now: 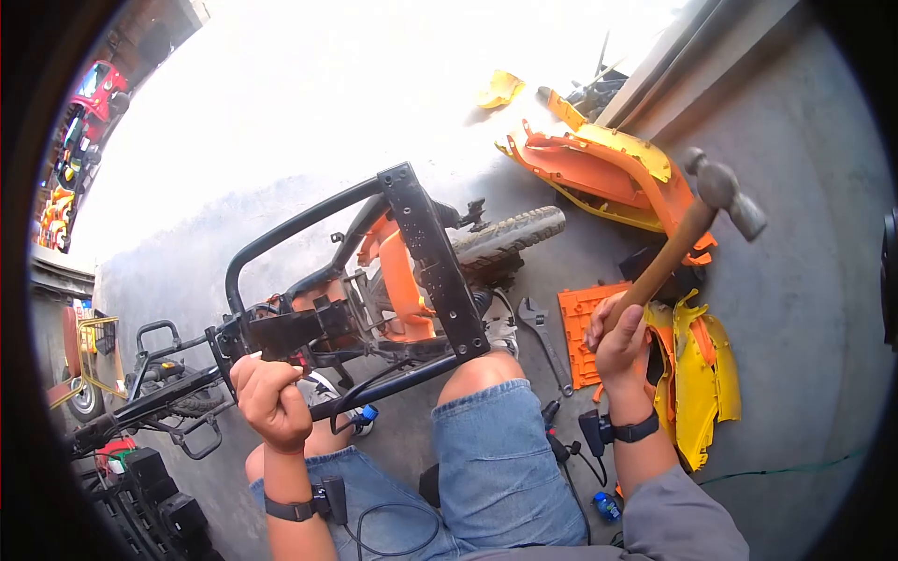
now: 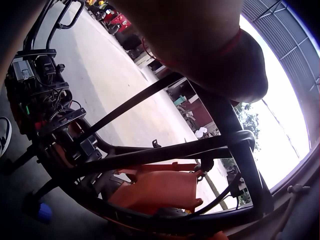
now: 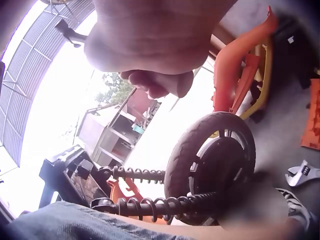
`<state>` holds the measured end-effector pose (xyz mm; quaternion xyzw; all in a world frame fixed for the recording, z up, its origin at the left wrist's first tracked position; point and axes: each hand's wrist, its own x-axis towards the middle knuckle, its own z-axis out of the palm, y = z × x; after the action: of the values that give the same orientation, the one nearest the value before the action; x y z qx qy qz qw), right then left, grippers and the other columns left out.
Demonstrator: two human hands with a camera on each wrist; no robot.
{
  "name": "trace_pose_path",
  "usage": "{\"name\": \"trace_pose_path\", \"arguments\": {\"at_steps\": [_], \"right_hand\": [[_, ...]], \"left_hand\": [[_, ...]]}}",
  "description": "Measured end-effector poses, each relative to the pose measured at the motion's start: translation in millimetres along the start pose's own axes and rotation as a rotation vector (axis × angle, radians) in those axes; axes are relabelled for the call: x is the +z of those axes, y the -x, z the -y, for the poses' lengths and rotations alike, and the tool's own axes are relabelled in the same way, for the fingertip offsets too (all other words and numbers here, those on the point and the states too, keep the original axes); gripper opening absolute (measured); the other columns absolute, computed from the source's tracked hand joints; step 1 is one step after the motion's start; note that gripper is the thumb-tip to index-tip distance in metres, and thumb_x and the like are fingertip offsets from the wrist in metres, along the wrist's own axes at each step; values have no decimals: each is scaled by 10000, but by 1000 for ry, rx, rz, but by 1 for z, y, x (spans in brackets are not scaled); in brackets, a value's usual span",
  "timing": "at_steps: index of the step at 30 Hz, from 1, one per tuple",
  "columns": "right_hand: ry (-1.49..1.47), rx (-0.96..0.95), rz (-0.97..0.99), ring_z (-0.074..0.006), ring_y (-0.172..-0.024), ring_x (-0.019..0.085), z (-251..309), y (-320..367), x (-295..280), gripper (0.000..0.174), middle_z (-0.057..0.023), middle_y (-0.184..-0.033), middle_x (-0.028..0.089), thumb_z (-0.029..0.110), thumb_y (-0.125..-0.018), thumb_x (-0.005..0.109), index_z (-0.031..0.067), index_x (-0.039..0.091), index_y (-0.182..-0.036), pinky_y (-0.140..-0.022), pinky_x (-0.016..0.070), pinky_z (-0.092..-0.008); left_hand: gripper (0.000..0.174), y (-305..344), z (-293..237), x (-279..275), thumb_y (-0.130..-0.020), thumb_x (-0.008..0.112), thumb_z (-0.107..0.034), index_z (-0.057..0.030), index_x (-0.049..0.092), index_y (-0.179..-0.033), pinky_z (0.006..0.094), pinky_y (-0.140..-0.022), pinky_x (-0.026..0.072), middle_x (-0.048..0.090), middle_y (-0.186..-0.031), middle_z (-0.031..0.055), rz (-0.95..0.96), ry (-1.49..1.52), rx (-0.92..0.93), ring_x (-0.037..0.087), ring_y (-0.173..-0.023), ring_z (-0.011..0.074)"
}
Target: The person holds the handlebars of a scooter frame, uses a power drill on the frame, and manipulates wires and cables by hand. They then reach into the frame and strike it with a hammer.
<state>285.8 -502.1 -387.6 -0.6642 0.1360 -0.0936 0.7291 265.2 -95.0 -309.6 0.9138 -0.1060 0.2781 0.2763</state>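
My right hand [image 1: 619, 341] grips the wooden handle of a ball-peen hammer [image 1: 669, 252], raised with its steel head up at the right. In the right wrist view the hammer [image 3: 70, 34] head shows beyond the hand [image 3: 145, 45]. My left hand [image 1: 271, 402] is curled into a fist at the near left corner of a black metal tube frame [image 1: 435, 262], overlapping it in the head view. No object shows in that fist. The frame [image 2: 165, 155] belongs to a partly stripped vehicle with orange panels [image 1: 400, 276] and a rear wheel [image 1: 510, 234].
An adjustable wrench [image 1: 545, 341] lies on the floor by my knee. Yellow and orange body panels [image 1: 599, 168] lie at the back right, another yellow panel [image 1: 711, 374] and an orange grid plate [image 1: 572, 327] nearer. Coil-spring shock absorbers [image 3: 145, 206] run beside the wheel.
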Motion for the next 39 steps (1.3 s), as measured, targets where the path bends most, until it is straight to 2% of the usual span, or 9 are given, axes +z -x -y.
{"name": "trace_pose_path", "arguments": {"at_steps": [2,5,14,16,24,27,32,36,39], "right_hand": [[-93,-160,-11,-91,-482,455,-37,-5,-8,520,2,-577,476,516,-1008,433,69,490,-749,-459,388,-262],[486,519,206,-77,-446,432,-70,-7,-18,545,10,-543,412,578,-996,392,68,464,-816,-408,366,-242],[59,-90,-51,-95,-433,428,-52,-10,-11,515,-1,-586,438,557,-997,412,75,440,-816,-405,382,-251],[465,565,238,-103,-400,424,-34,-23,-10,523,6,-554,435,542,-991,452,66,458,-772,-372,370,-276],[341,-18,61,-93,-430,438,15,-50,-15,524,-8,-565,453,529,-994,459,61,488,-761,-400,375,-260],[845,726,360,-134,-409,426,31,-77,-17,534,-14,-570,443,559,-966,492,57,510,-787,-384,376,-334],[532,378,187,-78,-374,373,117,-106,4,543,13,-554,418,568,-993,418,73,472,-776,-352,335,-235],[681,11,239,-97,-366,399,56,-107,-26,572,-13,-546,436,587,-993,385,67,461,-768,-356,359,-248],[1171,701,444,-129,-403,444,83,-110,-1,603,-13,-558,446,618,-968,414,51,485,-776,-379,391,-305]], "left_hand": [[130,0,0,1,-676,510,-1,-51,629,-698,378,-844,422,602,-643,66,-18,16,1,538,-650,240],[135,-2,0,1,-665,510,-6,-51,632,-701,374,-824,424,600,-642,70,-23,15,13,528,-638,244],[143,1,3,1,-651,512,6,-51,635,-697,388,-843,429,602,-645,70,-24,35,4,540,-634,242],[142,-1,2,1,-652,515,10,-48,636,-699,388,-846,428,601,-643,70,-32,40,13,538,-631,241],[139,0,3,1,-651,513,10,-47,632,-695,392,-849,430,597,-640,64,-37,36,10,537,-631,238],[139,-1,3,-1,-657,512,5,-49,634,-696,396,-852,431,597,-641,63,-44,32,22,537,-633,238],[138,1,3,0,-658,514,1,-49,636,-699,404,-866,434,601,-649,64,-34,37,6,545,-645,237],[139,1,3,-2,-653,515,6,-47,635,-700,399,-859,435,603,-653,67,-31,38,16,548,-649,238],[141,3,4,-2,-644,514,10,-45,632,-697,387,-834,429,599,-648,68,-45,34,30,536,-638,237]]}}
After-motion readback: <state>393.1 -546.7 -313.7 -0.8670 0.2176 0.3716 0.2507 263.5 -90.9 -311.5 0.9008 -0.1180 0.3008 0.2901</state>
